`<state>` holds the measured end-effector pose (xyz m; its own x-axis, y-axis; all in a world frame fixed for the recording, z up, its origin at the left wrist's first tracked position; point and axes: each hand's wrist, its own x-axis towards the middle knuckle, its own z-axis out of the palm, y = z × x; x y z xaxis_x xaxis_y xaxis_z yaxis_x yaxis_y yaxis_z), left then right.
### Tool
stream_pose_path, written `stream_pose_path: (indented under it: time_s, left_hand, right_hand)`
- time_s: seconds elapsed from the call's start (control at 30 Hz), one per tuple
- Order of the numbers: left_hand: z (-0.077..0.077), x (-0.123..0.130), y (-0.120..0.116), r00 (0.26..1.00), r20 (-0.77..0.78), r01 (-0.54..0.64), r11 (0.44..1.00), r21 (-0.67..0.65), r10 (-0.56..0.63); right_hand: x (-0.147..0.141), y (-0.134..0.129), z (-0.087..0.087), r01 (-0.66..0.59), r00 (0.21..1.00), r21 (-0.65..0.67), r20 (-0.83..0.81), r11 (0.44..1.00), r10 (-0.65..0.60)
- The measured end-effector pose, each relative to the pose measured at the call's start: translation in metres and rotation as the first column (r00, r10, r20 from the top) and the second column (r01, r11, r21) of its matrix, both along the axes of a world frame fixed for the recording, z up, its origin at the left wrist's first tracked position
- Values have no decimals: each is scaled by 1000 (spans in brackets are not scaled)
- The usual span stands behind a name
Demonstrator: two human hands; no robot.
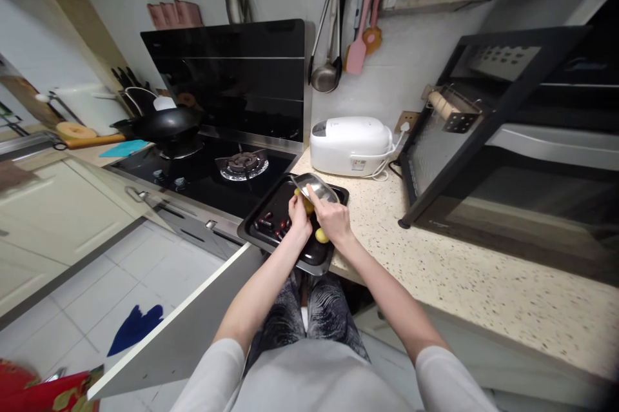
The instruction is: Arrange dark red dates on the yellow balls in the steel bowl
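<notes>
A shiny metal bowl [319,187] is tilted over a black baking tray [341,195]. My right hand [333,218] grips its near side, with the index finger stretched along the metal. Just below the bowl's left side, my left hand [300,213] has curled fingers against a yellow piece [308,206], which is partly hidden between the two hands. Another rounded yellow piece [322,235] lies in the tray beneath my right wrist. On the tray's left part are several small, dark red, glossy oblong pieces [265,221]. What else is inside the bowl cannot be made out.
A gas stove [213,186] with a black wok [167,123] adjoins the tray on the left. Behind stands a white rice cooker [352,144]; a dark oven [532,186] is at right. An open drawer or door front [193,315] juts out at lower left.
</notes>
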<state>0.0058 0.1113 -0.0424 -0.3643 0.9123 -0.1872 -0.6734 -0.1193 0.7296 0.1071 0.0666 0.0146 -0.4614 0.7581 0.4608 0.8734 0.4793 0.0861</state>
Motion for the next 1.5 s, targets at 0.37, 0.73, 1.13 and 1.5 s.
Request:
stream_pose_path:
  time_s: [0.37, 0.73, 1.13, 1.5]
  left_hand:
    - [3, 1, -10, 987, -73, -148, 984, -95, 141]
    - [15, 1, -31, 976, -205, -71, 997, -1, 69]
    - [16, 1, -53, 889, -455, 0, 995, 100, 46]
    - [29, 13, -98, 596, -802, 296, 923, 246, 23]
  right_hand:
    - [69, -6, 13, 351, 651, -91, -692, 932, -312]
    - [146, -75, -34, 251, 10, -295, -952, 922, -307]
    - [159, -105, -52, -101, -298, -522, -796, 847, -526]
    - [156, -110, -60, -221, -228, -603, -732, 766, -642]
